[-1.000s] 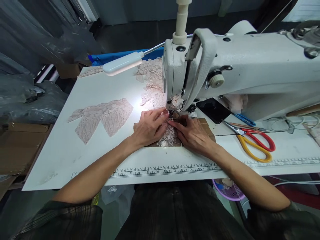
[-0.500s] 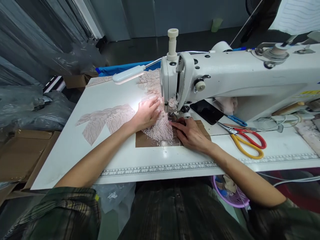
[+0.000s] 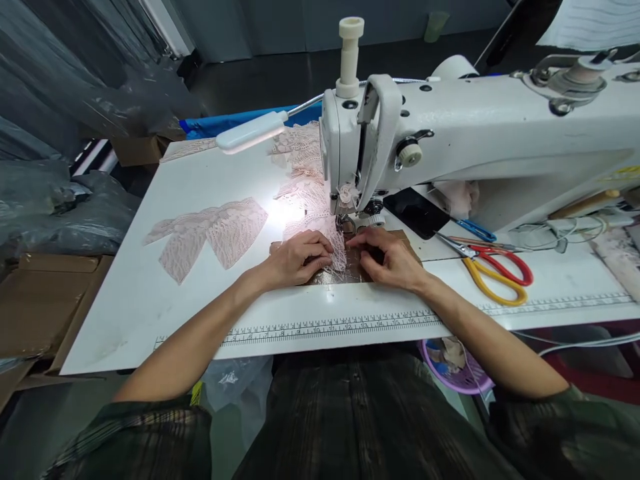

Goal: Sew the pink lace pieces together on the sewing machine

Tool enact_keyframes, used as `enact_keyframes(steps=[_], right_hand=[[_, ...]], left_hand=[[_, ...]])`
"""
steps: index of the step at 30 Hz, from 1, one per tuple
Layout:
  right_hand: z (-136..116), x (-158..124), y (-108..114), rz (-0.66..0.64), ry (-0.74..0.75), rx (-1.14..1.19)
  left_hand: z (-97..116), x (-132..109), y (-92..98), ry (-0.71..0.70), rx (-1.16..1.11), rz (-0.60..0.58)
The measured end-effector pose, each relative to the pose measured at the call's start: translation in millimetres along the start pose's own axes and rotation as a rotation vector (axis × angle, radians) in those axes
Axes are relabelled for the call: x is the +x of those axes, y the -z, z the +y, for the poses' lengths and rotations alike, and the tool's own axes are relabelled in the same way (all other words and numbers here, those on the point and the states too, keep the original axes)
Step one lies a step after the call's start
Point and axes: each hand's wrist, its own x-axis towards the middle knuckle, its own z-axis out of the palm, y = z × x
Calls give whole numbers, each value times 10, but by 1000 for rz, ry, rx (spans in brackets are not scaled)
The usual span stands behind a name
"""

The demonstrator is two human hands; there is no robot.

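Pale pink lace fabric (image 3: pixel 311 175) runs under the needle area of the white sewing machine (image 3: pixel 345 147), over a brown plate (image 3: pixel 357 270). My left hand (image 3: pixel 303 259) is closed on the lace's near left part, its fingers bent together. On the other side, my right hand (image 3: pixel 393 259) has curled fingers. Its index fingertip reaches the lace's right edge beside the presser foot (image 3: pixel 344 223); what it grips, if anything, is hidden. A cut lace piece (image 3: pixel 233 233) lies flat to the left on the white table (image 3: pixel 130 293).
Scissors (image 3: pixel 495 273) with red and yellow handles lie right of my right hand, near a black phone (image 3: pixel 417 212) and blue-handled snips (image 3: pixel 475 230). A lit lamp (image 3: pixel 253 132) hangs over the lace. A ruler strip (image 3: pixel 340 327) follows the front edge; a purple basket (image 3: pixel 467 382) stands below.
My left hand has moved from the upper part of the lace toward me, to its near end. The lace's near end looks narrower and more gathered. My right hand stays beside the presser foot.
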Motion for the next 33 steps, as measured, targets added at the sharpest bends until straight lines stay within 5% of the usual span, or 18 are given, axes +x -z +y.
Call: enact_keyframes(steps=[5,13,19,24,33], right_hand=[[-50,-24,-46,-171,90,-10],[-54,-1,-105,-108,63,33],[-13,4,-27,-26,64,-23],[52,-26,-10,-135,148,-174],[91,164,149,-177,-1,-231]], left_hand=[[30,0,-13,-6,22,74],[57,0,-19,-210,128,144],[6,-56,-38,-129,89,214],[-46,-64,-48,-189,166,173],[-18,-12,-115,-290,304,105]])
